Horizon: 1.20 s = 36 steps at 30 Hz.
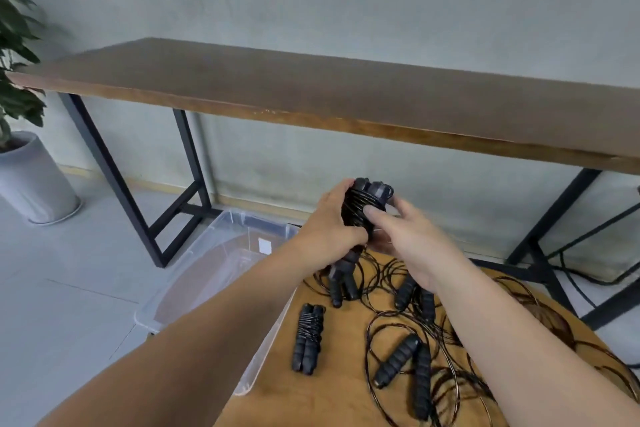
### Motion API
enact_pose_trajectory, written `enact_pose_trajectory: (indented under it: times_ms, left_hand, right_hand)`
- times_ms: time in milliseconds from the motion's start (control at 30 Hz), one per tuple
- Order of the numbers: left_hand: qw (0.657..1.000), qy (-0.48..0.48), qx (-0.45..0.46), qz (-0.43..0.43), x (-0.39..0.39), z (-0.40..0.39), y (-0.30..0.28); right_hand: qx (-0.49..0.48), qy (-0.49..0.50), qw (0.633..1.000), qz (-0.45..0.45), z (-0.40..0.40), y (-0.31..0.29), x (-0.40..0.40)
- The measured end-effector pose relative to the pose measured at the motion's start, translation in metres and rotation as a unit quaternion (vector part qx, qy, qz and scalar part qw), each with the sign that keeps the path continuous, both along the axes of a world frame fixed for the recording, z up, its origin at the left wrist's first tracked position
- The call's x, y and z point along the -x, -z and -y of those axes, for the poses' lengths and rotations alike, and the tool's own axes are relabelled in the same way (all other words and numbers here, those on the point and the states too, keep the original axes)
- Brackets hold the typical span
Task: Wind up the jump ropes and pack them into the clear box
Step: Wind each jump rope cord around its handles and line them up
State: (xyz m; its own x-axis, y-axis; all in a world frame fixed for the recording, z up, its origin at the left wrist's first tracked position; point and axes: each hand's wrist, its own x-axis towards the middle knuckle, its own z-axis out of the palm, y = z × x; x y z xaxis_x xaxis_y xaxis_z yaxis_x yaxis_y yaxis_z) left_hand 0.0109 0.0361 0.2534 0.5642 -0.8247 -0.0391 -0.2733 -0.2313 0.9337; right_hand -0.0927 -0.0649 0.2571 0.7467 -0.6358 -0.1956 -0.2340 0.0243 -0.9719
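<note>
Jump rope (363, 210) (wound up) held between both hands' fingers (375, 213).

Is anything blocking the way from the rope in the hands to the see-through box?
Nothing visible does. The wound jump rope, gripped by the left hand and right hand, hangs above the clear box, which has no lid on.

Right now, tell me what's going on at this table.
A person is winding a black jump rope into a tight bundle, left hand gripping it and right hand pressing the coils. One wound rope lies on the round wooden table, beside several loose ropes still tangled. The clear box on the floor looks empty.
</note>
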Motion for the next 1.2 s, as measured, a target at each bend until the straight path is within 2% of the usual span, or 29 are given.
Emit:
enact_pose_trajectory:
  times_ms: [100, 267, 467, 600, 867, 1133, 1200]
  left_hand:
    - [0.995, -0.019, 0.004, -0.1, -0.005, -0.005, 0.024]
    - [0.985, -0.023, 0.001, -0.168, -0.003, -0.004, 0.065]
    - [0.953, -0.091, -0.071, -0.279, -0.008, -0.002, 0.152]
    - [0.933, -0.112, -0.128, -0.317, -0.001, -0.005, 0.203]
    - [0.94, -0.089, -0.207, -0.258, 0.011, -0.005, 0.251]
    - [0.947, 0.002, -0.298, -0.122, 0.012, -0.005, 0.295]
    - [0.947, 0.028, -0.313, -0.061, 0.012, -0.005, 0.308]
  right_hand:
    - [-0.041, 0.034, 0.999, -0.005, 0.002, 0.03, -0.001]
    - [-0.074, 0.049, 0.996, -0.03, 0.003, 0.082, -0.003]
    - [-0.147, 0.062, 0.984, -0.075, 0.009, 0.161, -0.005]
    - [-0.189, 0.052, 0.973, -0.12, 0.006, 0.214, 0.0]
    - [-0.201, 0.058, 0.965, -0.158, 0.004, 0.278, 0.0]
    - [-0.194, 0.041, 0.96, -0.196, 0.009, 0.326, -0.01]
    - [-0.201, 0.038, 0.958, -0.201, 0.01, 0.336, -0.011]
